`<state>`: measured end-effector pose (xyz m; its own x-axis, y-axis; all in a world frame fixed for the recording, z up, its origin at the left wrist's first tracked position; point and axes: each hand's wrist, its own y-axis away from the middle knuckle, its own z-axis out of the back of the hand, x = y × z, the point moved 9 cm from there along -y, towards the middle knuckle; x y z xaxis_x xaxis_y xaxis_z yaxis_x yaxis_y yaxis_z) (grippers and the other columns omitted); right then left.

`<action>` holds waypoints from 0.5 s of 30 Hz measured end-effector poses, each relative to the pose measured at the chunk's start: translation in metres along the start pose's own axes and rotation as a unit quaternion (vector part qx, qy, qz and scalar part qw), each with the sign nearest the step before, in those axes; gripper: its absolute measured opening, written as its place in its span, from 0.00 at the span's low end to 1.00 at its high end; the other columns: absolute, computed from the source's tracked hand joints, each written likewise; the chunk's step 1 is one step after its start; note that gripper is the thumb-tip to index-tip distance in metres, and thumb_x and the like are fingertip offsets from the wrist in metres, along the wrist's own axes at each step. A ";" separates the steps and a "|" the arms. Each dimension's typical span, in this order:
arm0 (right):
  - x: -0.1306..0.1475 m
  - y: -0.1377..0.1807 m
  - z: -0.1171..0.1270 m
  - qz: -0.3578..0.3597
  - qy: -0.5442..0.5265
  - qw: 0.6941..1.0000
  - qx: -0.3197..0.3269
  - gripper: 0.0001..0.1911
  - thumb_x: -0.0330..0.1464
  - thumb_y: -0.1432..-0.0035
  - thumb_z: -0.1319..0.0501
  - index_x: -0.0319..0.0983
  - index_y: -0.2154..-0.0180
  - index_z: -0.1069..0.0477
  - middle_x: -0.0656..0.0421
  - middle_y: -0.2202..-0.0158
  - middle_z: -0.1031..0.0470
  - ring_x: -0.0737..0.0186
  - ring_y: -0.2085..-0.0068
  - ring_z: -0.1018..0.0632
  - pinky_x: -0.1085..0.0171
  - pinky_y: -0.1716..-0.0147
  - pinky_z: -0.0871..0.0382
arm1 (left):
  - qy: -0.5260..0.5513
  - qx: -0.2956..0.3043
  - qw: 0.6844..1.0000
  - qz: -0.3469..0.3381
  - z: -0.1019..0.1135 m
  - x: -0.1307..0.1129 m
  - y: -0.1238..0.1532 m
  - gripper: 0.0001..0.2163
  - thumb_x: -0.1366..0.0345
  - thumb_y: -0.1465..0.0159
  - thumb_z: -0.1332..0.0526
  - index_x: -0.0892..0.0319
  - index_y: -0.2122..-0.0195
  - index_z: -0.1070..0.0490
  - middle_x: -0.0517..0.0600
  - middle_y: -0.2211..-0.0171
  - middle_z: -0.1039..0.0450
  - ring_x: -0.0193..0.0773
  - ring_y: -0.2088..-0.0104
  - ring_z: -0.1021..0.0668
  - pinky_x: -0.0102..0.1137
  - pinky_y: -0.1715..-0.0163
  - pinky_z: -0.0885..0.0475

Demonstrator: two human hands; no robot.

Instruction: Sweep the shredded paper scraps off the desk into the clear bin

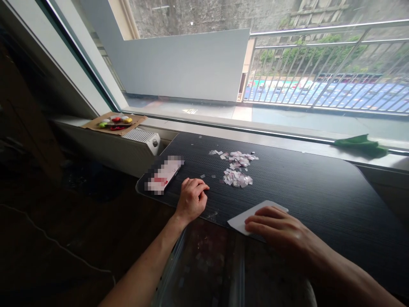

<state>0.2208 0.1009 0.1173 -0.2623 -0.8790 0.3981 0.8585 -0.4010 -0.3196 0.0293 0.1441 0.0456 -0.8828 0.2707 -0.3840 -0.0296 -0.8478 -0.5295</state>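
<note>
My left hand [191, 198] rests on the dark ribbed table [319, 187] with its fingers curled into a loose fist; nothing shows in it. My right hand [277, 228] lies flat, fingers stretched, on a white card [243, 219] at the table's near edge. Two small heaps of pale paper scraps [238, 168] lie just beyond my left hand. A flat blurred rectangular item [163, 174] sits to the left of that hand.
A clear plastic bag [207, 268] with scraps hangs below the table edge between my arms. A cardboard tray with coloured bits [114, 122] sits on a white radiator at left. A green cloth [361, 144] lies on the window sill at right.
</note>
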 end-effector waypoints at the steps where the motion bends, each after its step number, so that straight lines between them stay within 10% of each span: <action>1: 0.000 0.008 0.001 -0.006 0.007 1.000 0.004 0.22 0.36 0.26 0.57 0.40 0.56 0.25 0.51 0.59 0.17 0.58 0.59 0.21 0.62 0.62 0.29 | 0.000 0.000 1.000 0.000 -0.001 0.000 0.000 0.12 0.78 0.43 0.44 0.56 0.66 0.25 0.49 0.65 0.24 0.41 0.60 0.23 0.44 0.45 0.33; 7: -0.002 0.051 0.025 -0.046 0.057 0.996 -0.058 0.18 0.34 0.27 0.55 0.42 0.56 0.27 0.51 0.62 0.17 0.56 0.60 0.21 0.62 0.63 0.30 | 0.001 -0.001 1.000 0.006 -0.003 0.001 0.001 0.11 0.77 0.42 0.44 0.56 0.65 0.25 0.49 0.64 0.25 0.42 0.59 0.23 0.46 0.43 0.36; 15: 0.006 0.033 0.005 0.012 0.009 1.000 -0.012 0.19 0.35 0.27 0.56 0.38 0.53 0.27 0.50 0.58 0.18 0.58 0.58 0.22 0.61 0.59 0.29 | 0.002 -0.010 1.000 -0.014 0.000 0.000 0.001 0.12 0.77 0.42 0.45 0.56 0.66 0.25 0.49 0.64 0.25 0.42 0.60 0.23 0.46 0.45 0.34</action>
<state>0.2499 0.0841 0.1136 -0.2504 -0.8924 0.3754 0.8539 -0.3862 -0.3487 0.0295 0.1431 0.0446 -0.8801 0.2955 -0.3718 -0.0441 -0.8303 -0.5556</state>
